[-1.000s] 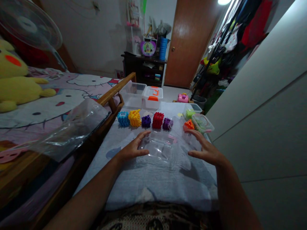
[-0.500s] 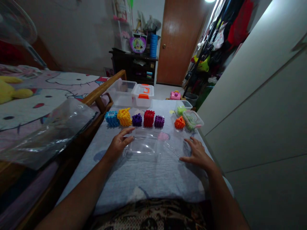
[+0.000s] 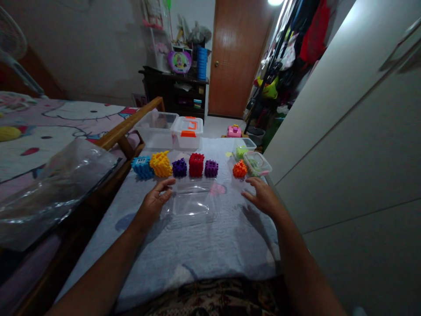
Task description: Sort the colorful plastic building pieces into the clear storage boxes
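Note:
A clear plastic tray (image 3: 192, 205) lies on the cloth in front of me. At its left edge is my left hand (image 3: 154, 201), thumb and fingers apart; whether it touches the plastic I cannot tell. My right hand (image 3: 265, 197) hovers above the cloth, fingers parted and holding nothing, just below the orange block cluster (image 3: 240, 168). Beyond the tray stands a row of interlocking-block clusters: blue (image 3: 143, 167), yellow (image 3: 161, 164), dark purple (image 3: 179, 167), red (image 3: 196, 165) and purple (image 3: 211, 168).
Green pieces sit in a clear container (image 3: 245, 144) and a second clear container (image 3: 258, 164) at right. A large clear bin (image 3: 158, 129) and an orange-latched box (image 3: 188, 131) stand at the back. A wooden bed rail (image 3: 130, 125) borders the left, a pale cabinet (image 3: 345, 131) the right.
My right hand has moved away from the tray's right side, up toward the orange cluster. My left hand stays by the tray's left edge. The whole view has shifted slightly.

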